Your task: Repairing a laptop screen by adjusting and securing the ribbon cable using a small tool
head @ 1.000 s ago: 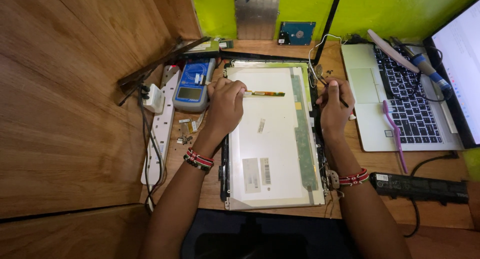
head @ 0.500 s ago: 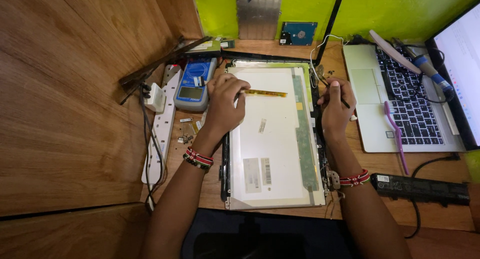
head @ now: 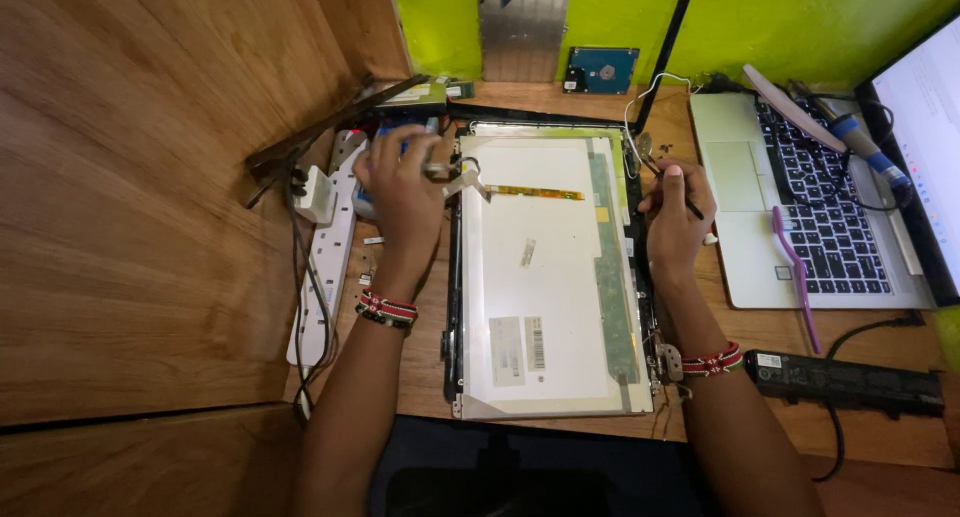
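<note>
A bare laptop screen panel (head: pixel 545 277) lies face down in its black lid frame (head: pixel 452 307) on the wooden desk. My left hand (head: pixel 402 192) is at the panel's top left corner, fingers pinched on a small metal hinge bracket (head: pixel 450 172). My right hand (head: pixel 675 212) rests at the panel's right edge, closed on a thin dark screwdriver (head: pixel 672 189) that points toward the upper right hinge. A thin yellow-green circuit strip (head: pixel 535 192) runs across the panel's upper part. Both wrists wear beaded bands.
An open silver laptop (head: pixel 800 212) stands to the right with a purple toothbrush (head: pixel 795 272) and a tool on it. A black battery (head: pixel 845 377) lies at the front right. A white power strip (head: pixel 320 267), a blue meter partly behind my left hand and a hard drive (head: pixel 598 72) are nearby.
My left hand has slid from the panel's upper left area out to its top left corner and taken hold of the hinge bracket. My right hand has barely moved.
</note>
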